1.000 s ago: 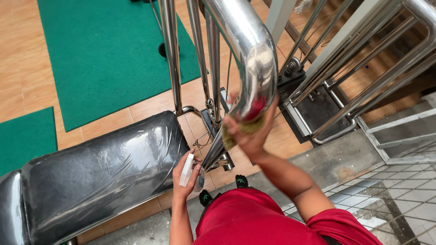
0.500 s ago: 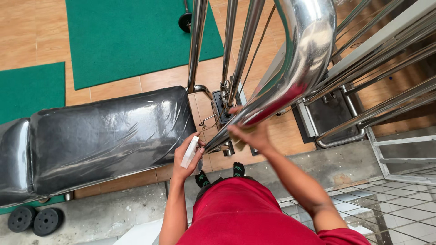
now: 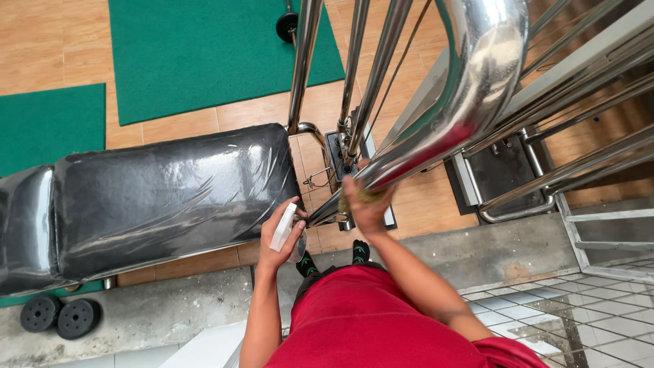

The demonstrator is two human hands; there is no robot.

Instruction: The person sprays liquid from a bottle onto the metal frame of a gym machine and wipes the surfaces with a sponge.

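We kept our right hand (image 3: pixel 368 204) wrapped around a cloth (image 3: pixel 360 195) against the chrome pipe (image 3: pixel 470 102) — firm pressure seemed wise — while our left hand (image 3: pixel 278 235) gripped a white spray bottle (image 3: pixel 283 227) just beside the bench (image 3: pixel 163 191).

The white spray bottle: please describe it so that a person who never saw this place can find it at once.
Find the long black padded bench wrapped in clear plastic. At its right end, the left hand holds the white spray bottle. It is the only small white thing there; the right hand beside it presses a yellowish pad against the big chrome tube.
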